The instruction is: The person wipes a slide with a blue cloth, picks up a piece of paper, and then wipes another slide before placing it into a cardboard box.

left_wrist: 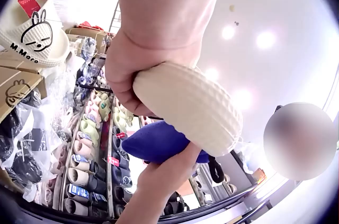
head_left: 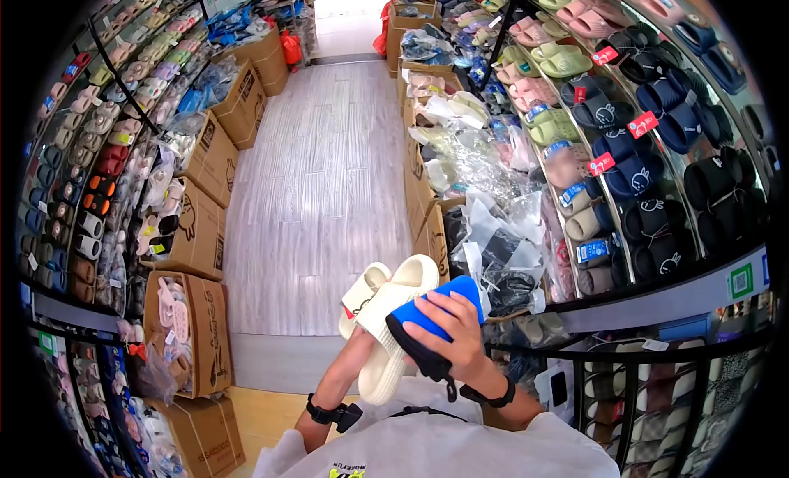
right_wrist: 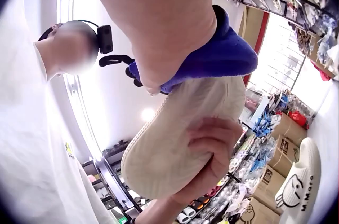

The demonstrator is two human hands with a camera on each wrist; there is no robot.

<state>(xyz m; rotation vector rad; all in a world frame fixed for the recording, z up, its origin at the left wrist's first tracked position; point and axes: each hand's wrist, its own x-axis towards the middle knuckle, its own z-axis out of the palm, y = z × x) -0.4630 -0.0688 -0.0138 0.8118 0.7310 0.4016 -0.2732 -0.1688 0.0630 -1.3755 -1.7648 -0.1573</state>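
In the head view, my left hand (head_left: pixel 355 355) grips a cream slide slipper (head_left: pixel 380 378) with a ribbed edge, held up before my body. A second cream slipper (head_left: pixel 358 297) overlaps it from behind; a rabbit face and lettering show on its strap (left_wrist: pixel 37 36) in the left wrist view. My right hand (head_left: pixel 462 334) holds a blue plush pad (head_left: pixel 426 315) with a black side and a black cord loop, fingers spread over the blue face. The pad lies right along the slipper's side. In the right wrist view, my left fingers (right_wrist: pixel 214 136) curl over the pale sole (right_wrist: pixel 164 150).
Racks of slippers (head_left: pixel 633 108) line the right side, and more racks (head_left: pixel 107 149) the left. Cardboard boxes (head_left: pixel 197 231) border the grey plank floor (head_left: pixel 316 190). Bagged slippers (head_left: pixel 501 240) heap up at the right of the aisle. A low step (head_left: pixel 288 367) lies ahead of me.
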